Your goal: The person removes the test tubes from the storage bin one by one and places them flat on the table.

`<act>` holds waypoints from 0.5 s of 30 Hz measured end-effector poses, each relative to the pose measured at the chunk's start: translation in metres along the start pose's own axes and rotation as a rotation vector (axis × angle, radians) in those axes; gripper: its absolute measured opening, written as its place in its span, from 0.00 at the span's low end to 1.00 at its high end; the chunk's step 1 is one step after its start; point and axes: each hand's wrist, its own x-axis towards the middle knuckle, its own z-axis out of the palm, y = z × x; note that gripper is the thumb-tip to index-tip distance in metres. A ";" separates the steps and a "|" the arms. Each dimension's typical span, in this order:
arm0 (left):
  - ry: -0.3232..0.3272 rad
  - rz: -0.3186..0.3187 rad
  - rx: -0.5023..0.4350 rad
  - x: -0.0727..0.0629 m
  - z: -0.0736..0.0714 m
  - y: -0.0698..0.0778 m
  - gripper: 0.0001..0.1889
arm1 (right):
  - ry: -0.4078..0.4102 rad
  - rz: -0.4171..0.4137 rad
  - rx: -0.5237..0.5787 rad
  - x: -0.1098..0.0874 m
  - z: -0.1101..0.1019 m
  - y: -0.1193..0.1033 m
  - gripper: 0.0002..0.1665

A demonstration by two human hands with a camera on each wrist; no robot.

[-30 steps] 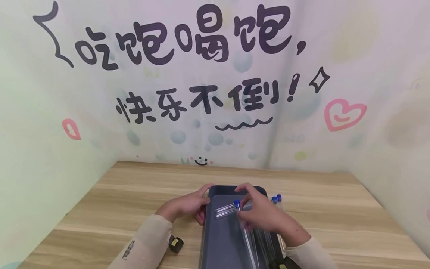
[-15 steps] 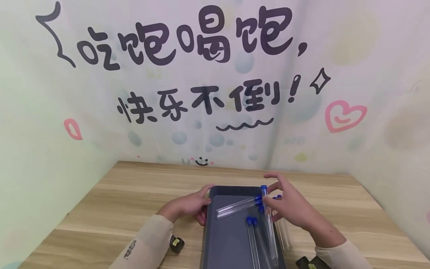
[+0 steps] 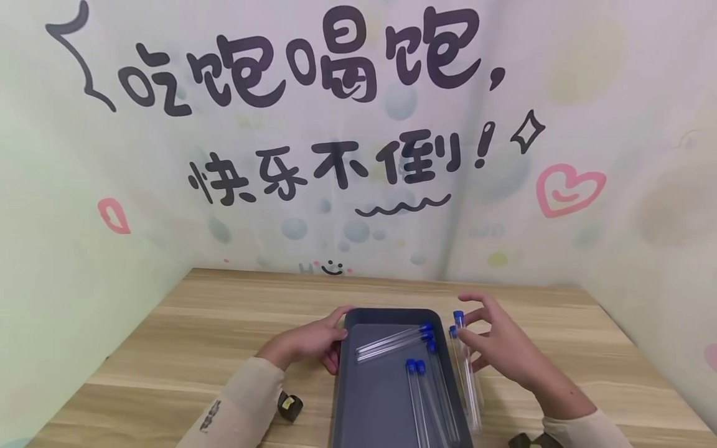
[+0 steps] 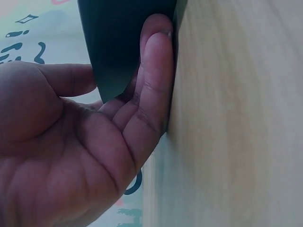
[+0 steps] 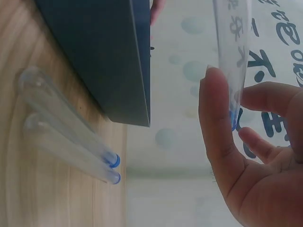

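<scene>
My left hand (image 3: 313,341) grips the far left side of a dark grey tray (image 3: 370,407). In the left wrist view its thumb lies on the wall and the other fingers curl low around the tray's outside, near the table. Just past the tray's right edge, my right hand (image 3: 501,345) pinches a clear test tube (image 3: 467,376) near its blue cap, with the tube's other end pointing down toward me. Two more blue-capped test tubes (image 5: 61,125) lie side by side on the table below it. Several similar test tubes (image 3: 394,346) lie in the tray.
The wooden table (image 3: 224,317) meets a printed cloth wall (image 3: 336,236) at the back, with side walls left and right. Black wrist straps (image 3: 289,406) with yellow labels show at both wrists.
My right hand has lifted the test tube from over the tray and carried it right, past the tray's edge. My left hand has stayed on the tray.
</scene>
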 end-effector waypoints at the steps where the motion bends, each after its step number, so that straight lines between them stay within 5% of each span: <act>1: 0.000 -0.001 0.000 0.000 0.000 0.000 0.31 | 0.007 0.001 -0.004 0.000 -0.002 0.001 0.40; 15: 0.003 -0.005 -0.002 -0.002 0.001 0.003 0.31 | 0.038 0.032 -0.049 0.000 -0.023 0.012 0.38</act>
